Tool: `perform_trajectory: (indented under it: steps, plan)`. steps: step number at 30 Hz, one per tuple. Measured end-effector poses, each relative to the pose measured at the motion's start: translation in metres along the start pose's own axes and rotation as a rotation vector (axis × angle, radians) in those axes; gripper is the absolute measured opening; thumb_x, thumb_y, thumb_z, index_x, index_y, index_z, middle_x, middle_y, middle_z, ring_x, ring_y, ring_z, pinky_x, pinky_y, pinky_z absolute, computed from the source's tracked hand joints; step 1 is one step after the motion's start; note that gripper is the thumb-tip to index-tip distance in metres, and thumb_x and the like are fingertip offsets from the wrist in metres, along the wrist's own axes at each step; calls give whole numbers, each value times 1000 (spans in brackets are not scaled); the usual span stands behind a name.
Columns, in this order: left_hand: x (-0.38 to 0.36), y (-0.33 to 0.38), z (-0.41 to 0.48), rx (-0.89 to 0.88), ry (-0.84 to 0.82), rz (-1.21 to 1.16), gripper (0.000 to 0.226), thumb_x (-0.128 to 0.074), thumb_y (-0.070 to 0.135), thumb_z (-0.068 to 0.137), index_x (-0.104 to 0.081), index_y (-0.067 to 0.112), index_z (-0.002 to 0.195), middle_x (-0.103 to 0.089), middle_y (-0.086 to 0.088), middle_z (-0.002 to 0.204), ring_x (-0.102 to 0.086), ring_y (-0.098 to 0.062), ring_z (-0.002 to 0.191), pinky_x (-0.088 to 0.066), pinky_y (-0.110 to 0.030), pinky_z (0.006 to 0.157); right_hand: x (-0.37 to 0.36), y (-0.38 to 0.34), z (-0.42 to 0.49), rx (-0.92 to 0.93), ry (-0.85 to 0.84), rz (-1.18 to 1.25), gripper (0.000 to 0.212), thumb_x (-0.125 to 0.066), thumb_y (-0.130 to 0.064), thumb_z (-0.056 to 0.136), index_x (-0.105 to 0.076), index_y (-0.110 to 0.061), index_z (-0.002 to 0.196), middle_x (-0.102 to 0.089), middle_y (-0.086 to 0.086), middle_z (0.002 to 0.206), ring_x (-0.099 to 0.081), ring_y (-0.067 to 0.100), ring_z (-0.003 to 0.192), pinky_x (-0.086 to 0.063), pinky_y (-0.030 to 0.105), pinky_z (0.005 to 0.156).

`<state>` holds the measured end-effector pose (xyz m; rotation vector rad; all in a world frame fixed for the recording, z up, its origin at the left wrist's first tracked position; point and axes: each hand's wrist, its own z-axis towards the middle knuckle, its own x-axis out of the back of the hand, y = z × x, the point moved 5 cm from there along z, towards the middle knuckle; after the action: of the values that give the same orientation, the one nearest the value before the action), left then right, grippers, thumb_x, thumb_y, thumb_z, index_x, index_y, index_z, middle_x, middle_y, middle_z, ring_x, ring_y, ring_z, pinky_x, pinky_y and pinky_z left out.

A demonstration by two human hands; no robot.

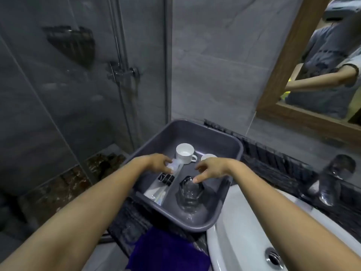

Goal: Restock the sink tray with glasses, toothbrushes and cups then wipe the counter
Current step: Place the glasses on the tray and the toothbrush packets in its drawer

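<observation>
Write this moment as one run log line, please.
left hand: holds wrapped packet | right hand: fingertip on glass | tray: two cups

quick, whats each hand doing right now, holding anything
Left hand: closed on a clear plastic packet over the tray.
Right hand: open, empty, fingertips at the rim of a glass.

Our right hand [212, 169] covers most of the second cup [207, 157]; at five o'clock the sink [244, 222] is cut off.
</observation>
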<state>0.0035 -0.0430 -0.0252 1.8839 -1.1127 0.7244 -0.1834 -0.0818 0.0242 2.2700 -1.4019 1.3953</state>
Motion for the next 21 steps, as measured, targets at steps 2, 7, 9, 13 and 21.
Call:
perform_trajectory:
  steps: [2,7,9,13,21]
  plan:
    - [-10,-8,1,32,-3,-24,76,-67,42,79,-33,15,142,-44,-9,143,-45,-24,127,-38,-31,103,-13,-3,2,16,-34,39,80,-67,-51,78,-35,-17,142,-43,2,146,-44,21,131,-32,36,113]
    - [-32,-22,13,52,1,17,81,-75,36,72,-34,15,139,-51,-11,135,-52,-26,118,-47,-39,96,-37,-11,6,87,-29,51,87,-71,-45,77,-25,-17,145,-36,2,149,-37,21,135,-29,31,112]
    - [-34,-22,17,60,9,30,85,-75,36,71,-30,13,139,-50,-12,134,-52,-28,117,-48,-42,95,-44,-10,12,93,-16,27,101,-73,-48,73,-13,-18,149,-28,5,153,-31,23,139,-28,38,114]
    - [-41,-23,28,150,-2,54,89,-73,45,70,-26,11,136,-50,-13,131,-53,-30,113,-49,-41,92,-53,-12,18,89,29,-64,107,-75,-48,71,-8,-22,149,-30,9,147,-33,29,135,-34,43,109]
    - [-42,-21,42,291,93,-82,75,-75,41,71,-38,1,122,-53,-15,125,-57,-30,106,-47,-34,74,-54,-5,25,113,194,-18,94,-79,-38,68,-26,-14,142,-45,10,137,-44,28,124,-40,40,103]
